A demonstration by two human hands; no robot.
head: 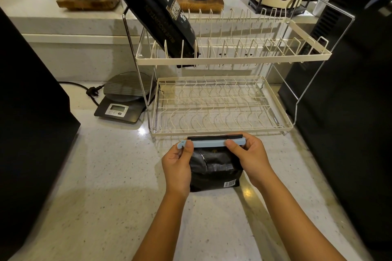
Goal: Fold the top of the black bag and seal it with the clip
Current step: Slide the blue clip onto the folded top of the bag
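A small black bag (215,167) stands upright on the speckled counter in front of the dish rack. Its top is folded over, and a long light-blue clip (209,143) lies across the fold, with a strip of black bag showing above it. My left hand (177,165) pinches the clip's left end between thumb and fingers. My right hand (249,154) pinches the right end of the clip and the bag's top corner. Whether the clip is fully snapped closed is not clear.
A cream two-tier wire dish rack (222,129) stands just behind the bag, with a tall black coffee bag (161,12) leaning in its upper tier. A kitchen scale (123,99) and its cord sit at the left. Dark appliances flank both sides.
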